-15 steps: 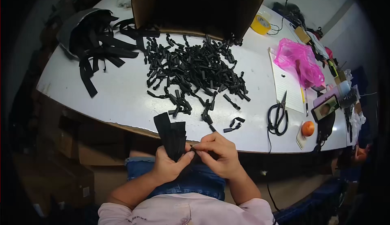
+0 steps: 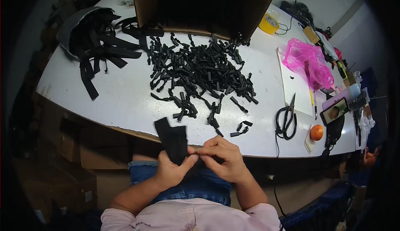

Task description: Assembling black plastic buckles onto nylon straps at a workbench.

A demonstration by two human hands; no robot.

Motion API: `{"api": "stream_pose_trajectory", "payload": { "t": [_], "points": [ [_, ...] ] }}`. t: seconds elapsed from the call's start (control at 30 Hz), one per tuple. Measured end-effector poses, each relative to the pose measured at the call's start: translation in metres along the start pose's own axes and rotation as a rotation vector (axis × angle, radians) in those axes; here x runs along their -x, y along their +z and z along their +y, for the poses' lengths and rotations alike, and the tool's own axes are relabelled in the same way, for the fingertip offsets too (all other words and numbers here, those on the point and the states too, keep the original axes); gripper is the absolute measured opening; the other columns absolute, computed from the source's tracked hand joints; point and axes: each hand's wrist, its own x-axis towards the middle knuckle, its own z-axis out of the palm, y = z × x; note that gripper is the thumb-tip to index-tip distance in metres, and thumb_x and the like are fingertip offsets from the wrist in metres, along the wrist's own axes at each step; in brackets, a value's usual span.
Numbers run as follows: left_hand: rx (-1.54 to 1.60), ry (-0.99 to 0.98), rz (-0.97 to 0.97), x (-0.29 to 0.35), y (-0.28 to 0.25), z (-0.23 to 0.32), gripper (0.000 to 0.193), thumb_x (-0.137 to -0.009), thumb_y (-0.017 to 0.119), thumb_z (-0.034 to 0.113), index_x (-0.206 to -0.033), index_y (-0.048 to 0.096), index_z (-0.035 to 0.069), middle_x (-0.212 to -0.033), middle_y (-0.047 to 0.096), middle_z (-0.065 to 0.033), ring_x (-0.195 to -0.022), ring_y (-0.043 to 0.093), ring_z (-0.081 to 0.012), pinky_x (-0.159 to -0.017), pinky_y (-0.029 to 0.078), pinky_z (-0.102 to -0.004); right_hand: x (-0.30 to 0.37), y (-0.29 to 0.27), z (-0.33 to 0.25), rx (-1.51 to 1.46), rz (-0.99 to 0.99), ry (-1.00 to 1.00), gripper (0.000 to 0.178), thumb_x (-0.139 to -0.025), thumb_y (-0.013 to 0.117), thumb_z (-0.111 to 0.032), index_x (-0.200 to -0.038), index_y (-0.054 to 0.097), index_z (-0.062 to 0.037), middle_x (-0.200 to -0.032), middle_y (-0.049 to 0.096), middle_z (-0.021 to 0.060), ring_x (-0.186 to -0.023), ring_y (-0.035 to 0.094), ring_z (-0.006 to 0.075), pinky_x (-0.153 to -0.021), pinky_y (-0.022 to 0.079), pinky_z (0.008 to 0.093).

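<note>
A bundle of flat black fabric strips (image 2: 173, 141) stands up out of my left hand (image 2: 177, 168), which is closed round its lower part above my lap. My right hand (image 2: 223, 158) is pinched, its fingertips meeting the left thumb and finger beside the bundle. Whatever small part lies between those fingertips is hidden. Beyond my hands, a heap of small black zipper-pull-like pieces (image 2: 200, 68) with short cords spreads over the white table (image 2: 125, 93). A few loose ones (image 2: 241, 129) lie close to the front edge.
An open cardboard box (image 2: 146, 6) stands behind the heap. At the left, a grey bag (image 2: 68, 33) spills more black strips. To the right are black-handled scissors (image 2: 286, 120), lined paper (image 2: 296, 91), a pink plastic bag (image 2: 308, 62), yellow tape (image 2: 268, 24), an orange fruit (image 2: 316, 132) and a phone (image 2: 334, 111).
The bundle in my left hand has shifted slightly left and its strips sit closer together. Both hands keep nearly the same place, fingertips still meeting.
</note>
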Motion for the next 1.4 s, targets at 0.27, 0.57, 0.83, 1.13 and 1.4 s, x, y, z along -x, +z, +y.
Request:
{"api": "stream_pose_trajectory", "payload": {
  "t": [0.27, 0.57, 0.83, 1.13, 1.4],
  "points": [
    [0.070, 0.117, 0.064, 0.001, 0.004, 0.007, 0.016, -0.076, 0.055, 0.001, -0.092, 0.053, -0.001, -0.082, 0.056, -0.0054, -0.075, 0.053, -0.0089, -0.068, 0.042, -0.0210, 0.016, 0.042, 0.000, -0.278, 0.425, 0.182, 0.013, -0.072, 0.060, 0.001, -0.083, 0.054, 0.0034, -0.074, 0.053, 0.0049, -0.059, 0.051, 0.0040, -0.049, 0.040, 0.0146],
    [0.032, 0.254, 0.157, 0.003, 0.008, 0.010, 0.014, -0.076, 0.055, 0.002, -0.090, 0.053, -0.001, -0.079, 0.055, -0.0053, -0.065, 0.051, -0.0073, -0.059, 0.043, -0.0202, 0.017, 0.045, -0.001, -0.750, 0.361, 0.404, 0.009, -0.078, 0.055, -0.003, -0.086, 0.053, 0.0015, -0.072, 0.051, 0.0018, -0.052, 0.044, 0.0038, -0.042, 0.034, 0.0154],
    [0.332, -0.130, -0.018, 0.002, -0.005, 0.014, 0.016, -0.075, 0.058, 0.007, -0.088, 0.056, -0.001, -0.073, 0.056, -0.0028, -0.049, 0.046, -0.0030, -0.040, 0.035, -0.0145, 0.021, 0.030, 0.010, -1.030, 0.186, 0.424, 0.007, -0.077, 0.055, -0.003, -0.082, 0.052, 0.0017, -0.067, 0.048, 0.0007, -0.048, 0.039, 0.0043, -0.040, 0.030, 0.0164],
    [0.239, -0.103, -0.010, 0.002, 0.001, 0.019, 0.014, -0.073, 0.056, 0.006, -0.085, 0.056, -0.001, -0.080, 0.052, -0.0050, -0.048, 0.042, -0.0037, -0.040, 0.032, -0.0148, 0.020, 0.044, 0.005, -0.670, 0.328, 0.305, 0.005, -0.077, 0.055, -0.002, -0.081, 0.053, 0.0003, -0.068, 0.047, -0.0004, -0.047, 0.036, 0.0026, -0.041, 0.027, 0.0152],
    [0.107, -0.003, -0.001, 0.005, 0.001, 0.019, 0.014, -0.075, 0.054, 0.002, -0.089, 0.056, -0.001, -0.085, 0.056, -0.0074, -0.079, 0.053, -0.0128, -0.072, 0.042, -0.0249, 0.025, 0.043, 0.009, -0.455, 0.271, 0.198, 0.005, -0.078, 0.053, -0.005, -0.080, 0.052, 0.0003, -0.067, 0.047, 0.0018, -0.053, 0.037, 0.0045, -0.047, 0.030, 0.0177]
  ]
}}
